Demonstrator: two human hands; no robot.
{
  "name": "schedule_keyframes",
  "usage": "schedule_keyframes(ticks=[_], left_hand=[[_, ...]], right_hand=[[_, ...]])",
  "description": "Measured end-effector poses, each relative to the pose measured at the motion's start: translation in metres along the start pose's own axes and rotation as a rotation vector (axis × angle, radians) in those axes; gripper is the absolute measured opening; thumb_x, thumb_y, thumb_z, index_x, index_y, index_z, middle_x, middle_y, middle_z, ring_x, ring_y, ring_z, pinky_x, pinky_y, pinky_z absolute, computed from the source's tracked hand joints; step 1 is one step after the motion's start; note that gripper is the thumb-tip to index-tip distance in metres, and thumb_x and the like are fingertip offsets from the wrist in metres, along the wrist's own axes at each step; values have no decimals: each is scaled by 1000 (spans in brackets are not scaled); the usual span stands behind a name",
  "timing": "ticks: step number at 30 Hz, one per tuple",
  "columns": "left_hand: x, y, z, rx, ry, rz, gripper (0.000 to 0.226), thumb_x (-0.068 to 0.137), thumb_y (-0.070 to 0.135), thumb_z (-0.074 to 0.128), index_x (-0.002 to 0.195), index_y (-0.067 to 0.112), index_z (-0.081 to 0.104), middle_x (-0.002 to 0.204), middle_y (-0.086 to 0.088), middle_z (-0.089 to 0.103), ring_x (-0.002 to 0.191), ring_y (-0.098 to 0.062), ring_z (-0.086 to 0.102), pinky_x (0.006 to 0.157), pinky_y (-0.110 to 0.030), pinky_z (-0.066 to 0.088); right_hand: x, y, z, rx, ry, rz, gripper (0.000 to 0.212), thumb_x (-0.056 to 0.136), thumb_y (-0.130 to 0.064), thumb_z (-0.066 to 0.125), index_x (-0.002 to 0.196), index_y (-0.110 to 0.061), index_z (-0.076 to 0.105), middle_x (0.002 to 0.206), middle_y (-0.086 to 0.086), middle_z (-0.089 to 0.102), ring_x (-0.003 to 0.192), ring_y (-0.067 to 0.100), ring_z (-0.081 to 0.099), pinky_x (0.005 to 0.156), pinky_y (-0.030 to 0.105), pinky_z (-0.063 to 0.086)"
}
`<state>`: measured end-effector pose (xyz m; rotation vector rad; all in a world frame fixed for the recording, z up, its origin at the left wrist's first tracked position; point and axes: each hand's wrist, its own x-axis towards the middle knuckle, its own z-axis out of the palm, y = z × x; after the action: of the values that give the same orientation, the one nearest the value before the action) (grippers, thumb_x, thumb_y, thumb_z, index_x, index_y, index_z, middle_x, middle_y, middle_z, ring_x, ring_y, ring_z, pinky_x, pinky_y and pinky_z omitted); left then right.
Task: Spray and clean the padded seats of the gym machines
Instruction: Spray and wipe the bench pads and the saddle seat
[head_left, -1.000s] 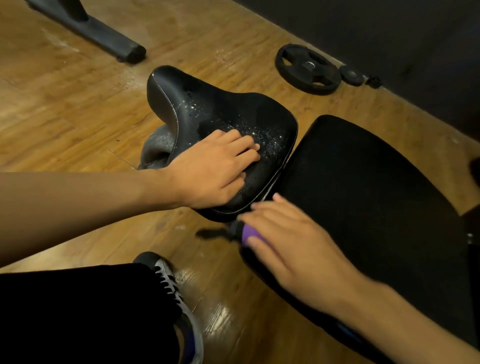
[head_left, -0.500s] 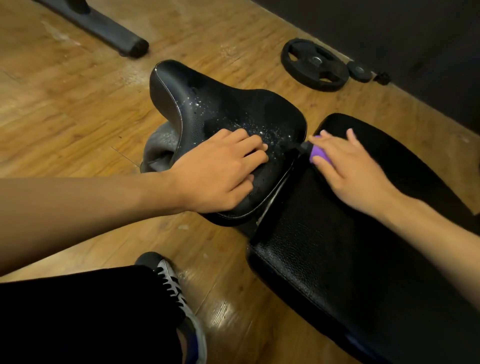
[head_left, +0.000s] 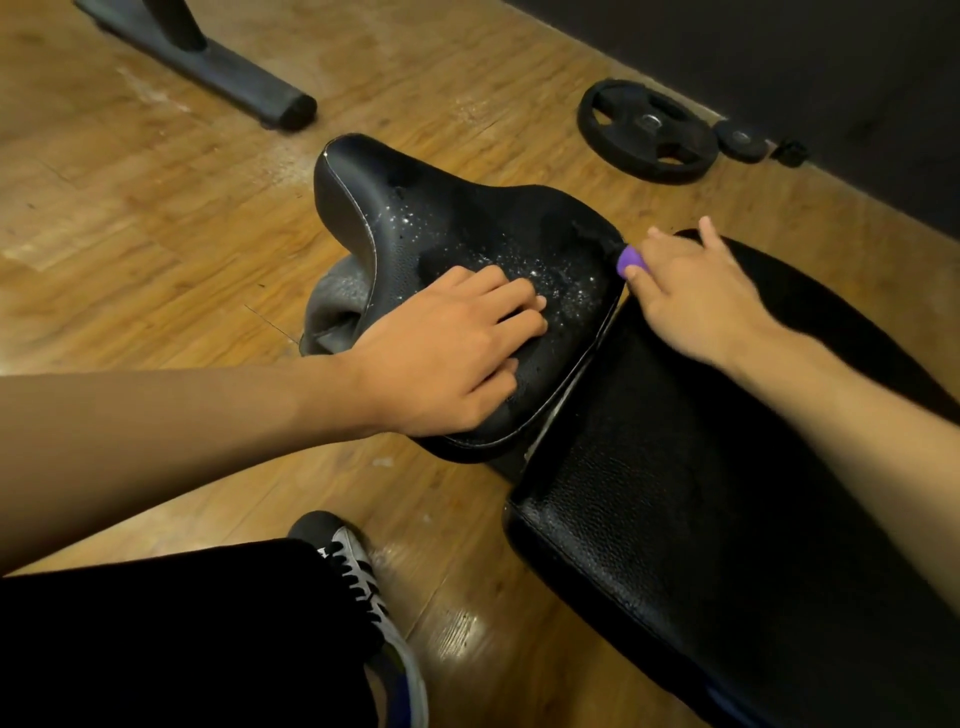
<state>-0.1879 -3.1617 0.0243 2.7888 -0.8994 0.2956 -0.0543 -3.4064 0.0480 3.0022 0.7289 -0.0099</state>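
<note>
A black saddle-shaped padded seat is speckled with spray droplets in its middle. My left hand rests on its near half, fingers lying on the wet patch. My right hand grips a small spray bottle with a purple body; its dark nozzle sits at the seat's right edge and points across the seat. Most of the bottle is hidden under my fingers. A long black bench pad lies right of the seat, under my right forearm.
A black weight plate and a smaller plate lie on the wooden floor by the dark wall. A machine's black foot crosses the top left. My shoe stands close to the bench pad's near corner.
My right hand carried the spray bottle from the near edge of the seat up to its far right edge. My left hand stayed on the seat.
</note>
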Motion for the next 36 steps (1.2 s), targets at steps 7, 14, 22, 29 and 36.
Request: schedule_keyframes(ticks=[7, 14, 22, 29, 36], left_hand=[[1, 6, -2, 40, -11, -15, 43, 93, 34, 41, 122, 9, 60, 124, -10, 57, 104, -32, 53, 87, -50, 44], [5, 9, -2, 54, -27, -46, 46, 93, 37, 40, 122, 10, 61, 126, -8, 58, 106, -30, 54, 87, -43, 42], [9, 16, -7, 96, -52, -45, 39, 93, 36, 42, 117, 10, 60, 126, -9, 56, 104, -32, 53, 84, -47, 43], [29, 27, -7, 121, -28, -31, 41, 97, 43, 42, 119, 13, 59, 128, -9, 54, 105, -30, 50, 88, -45, 40], [58, 37, -1, 28, -180, 193, 63, 105, 53, 29, 158, 20, 35, 166, -8, 25, 153, -25, 24, 119, -49, 28]], right_hand=[[-95, -51, 6, 118, 70, -108, 43, 106, -27, 37, 145, -11, 47, 147, 9, 52, 147, 19, 33, 122, 30, 8], [-166, -63, -1, 185, -4, -111, 55, 106, -35, 24, 158, -17, 25, 163, -4, 26, 152, 4, 11, 123, 24, -2], [-59, 12, 11, 164, 76, 55, 53, 107, -29, 30, 156, -14, 25, 165, 2, 24, 153, 13, 12, 124, 40, -2], [38, 49, -2, 236, 69, 230, 39, 105, -33, 35, 130, -9, 52, 118, 17, 64, 115, 34, 57, 112, 50, 33], [29, 60, -2, 280, 117, 221, 37, 105, -38, 35, 124, -13, 54, 102, 10, 61, 103, 31, 58, 100, 49, 41]])
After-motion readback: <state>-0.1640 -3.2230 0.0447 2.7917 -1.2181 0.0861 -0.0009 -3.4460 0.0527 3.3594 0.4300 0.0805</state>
